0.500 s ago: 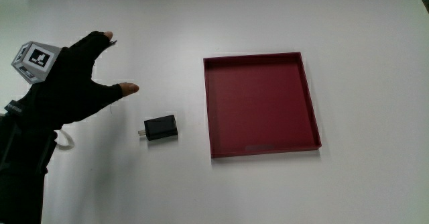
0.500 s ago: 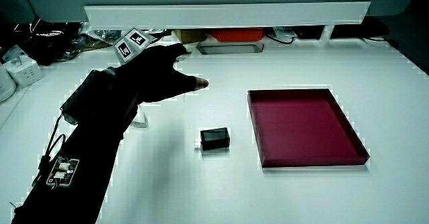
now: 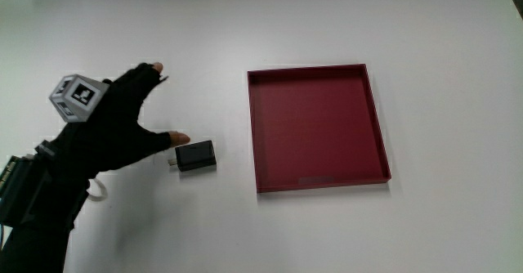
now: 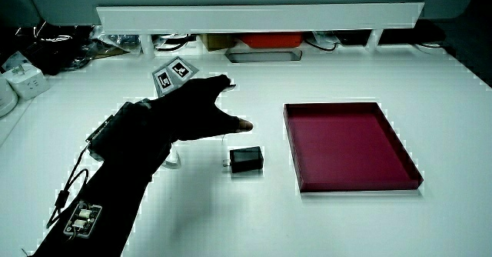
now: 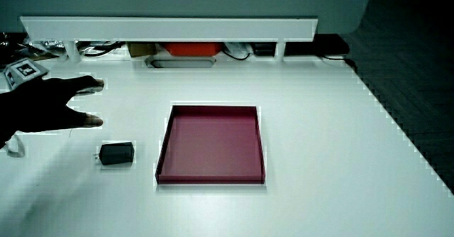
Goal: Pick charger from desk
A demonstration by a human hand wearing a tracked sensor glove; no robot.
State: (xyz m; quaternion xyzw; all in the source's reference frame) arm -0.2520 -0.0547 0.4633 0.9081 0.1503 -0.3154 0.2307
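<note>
Charger pick-up: approach step, nothing grasped yet.
Item: black charger (image 3: 195, 156) flat on the counter (image 3: 343, 232), beside the red tray (image 3: 318, 181). Hands (image 3: 114, 130): fingers spread, empty, thumb tip just beside the charger. Next: likely closing around its body.
</note>
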